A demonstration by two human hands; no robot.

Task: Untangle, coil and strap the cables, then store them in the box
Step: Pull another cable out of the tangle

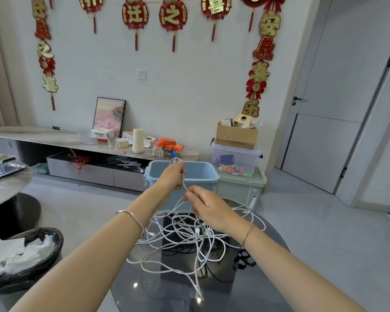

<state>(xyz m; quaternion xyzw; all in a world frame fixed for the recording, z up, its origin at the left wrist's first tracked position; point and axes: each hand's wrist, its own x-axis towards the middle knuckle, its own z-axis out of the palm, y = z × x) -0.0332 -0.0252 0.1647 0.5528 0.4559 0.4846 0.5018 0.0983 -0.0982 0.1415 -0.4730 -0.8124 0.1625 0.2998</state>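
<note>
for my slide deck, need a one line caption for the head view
Left hand and right hand hold a white cable above the tangle on the glass table, blue box behind.

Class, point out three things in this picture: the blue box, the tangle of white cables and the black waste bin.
blue box (198, 171): head view, inner back wall.
white cables (189, 233): head view, middle of the tangle.
waste bin (60, 242): head view, right side of the rim.

Worktop (268, 289) dark glass, glossy, reflective. Cables (180, 235) white, matt. Box (203, 174) blue plastic, smooth. Far-right carton (236, 134) brown cardboard.
</note>
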